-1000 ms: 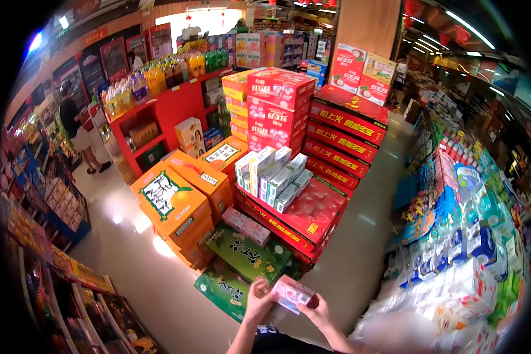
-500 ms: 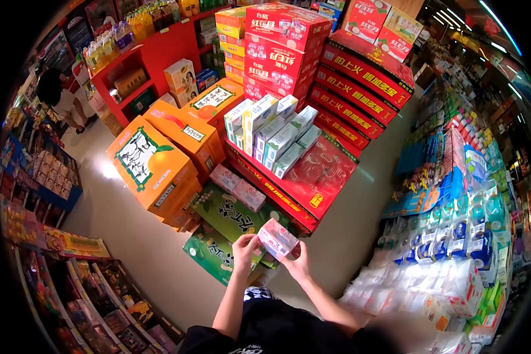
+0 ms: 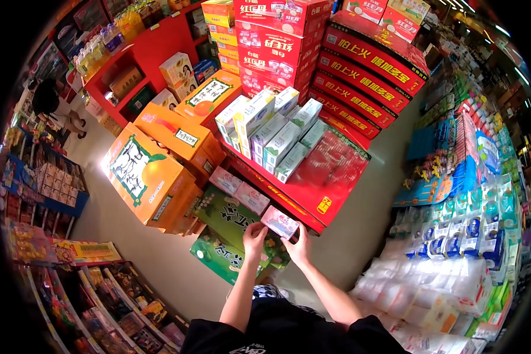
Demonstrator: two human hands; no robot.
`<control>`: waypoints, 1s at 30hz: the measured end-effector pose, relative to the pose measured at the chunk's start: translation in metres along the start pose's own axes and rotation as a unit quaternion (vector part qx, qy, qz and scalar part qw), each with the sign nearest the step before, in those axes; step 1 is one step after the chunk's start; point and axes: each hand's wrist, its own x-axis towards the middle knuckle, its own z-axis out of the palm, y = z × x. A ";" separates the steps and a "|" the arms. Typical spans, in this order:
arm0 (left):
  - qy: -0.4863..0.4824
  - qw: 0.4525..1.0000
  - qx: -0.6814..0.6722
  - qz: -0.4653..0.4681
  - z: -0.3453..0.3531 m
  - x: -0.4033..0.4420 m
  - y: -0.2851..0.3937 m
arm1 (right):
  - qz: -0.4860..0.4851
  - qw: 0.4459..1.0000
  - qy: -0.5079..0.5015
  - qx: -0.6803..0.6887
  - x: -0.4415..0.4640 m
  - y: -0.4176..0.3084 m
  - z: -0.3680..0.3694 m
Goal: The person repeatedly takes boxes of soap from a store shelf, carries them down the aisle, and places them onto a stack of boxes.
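A small pink-and-white pack (image 3: 279, 222) is held between my two hands, above the right end of the green cartons. My left hand (image 3: 254, 238) has its fingers closed at the pack's left lower corner. On the near right side, my right hand (image 3: 297, 246) grips it with thumb and fingers. Two similar pink packs, a far one (image 3: 225, 180) and a nearer one (image 3: 251, 197), lie in a row on the green carton (image 3: 224, 215). The held pack is at the near end of that row; I cannot tell whether it touches the carton.
Several slim boxes (image 3: 284, 141) stand on a red drink case (image 3: 333, 171) just beyond. Orange cartons (image 3: 147, 177) are stacked at the left, tall red cases (image 3: 366, 82) behind. Shelves of wrapped goods (image 3: 448, 236) line the right. A person (image 3: 56, 106) is at the far left.
My hands have moved the pink pack forward, closer to the row of two packs, and turned it flatter. The camera view has shifted slightly.
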 end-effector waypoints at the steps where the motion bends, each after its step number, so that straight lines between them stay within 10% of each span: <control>1: 0.000 1.000 -0.004 -0.001 0.000 0.003 0.000 | 0.003 1.000 0.004 -0.019 0.002 -0.001 0.002; 19: -0.004 0.999 0.008 -0.047 -0.024 0.039 0.004 | 0.020 0.990 -0.010 -0.142 -0.019 0.005 0.004; 21: 0.008 0.999 -0.009 -0.053 -0.023 0.028 0.019 | 0.135 0.986 -0.056 -0.081 -0.037 0.006 -0.015; 30: 0.040 0.989 0.005 0.145 0.034 -0.063 0.087 | 0.205 0.975 -0.087 -0.004 -0.189 0.084 -0.132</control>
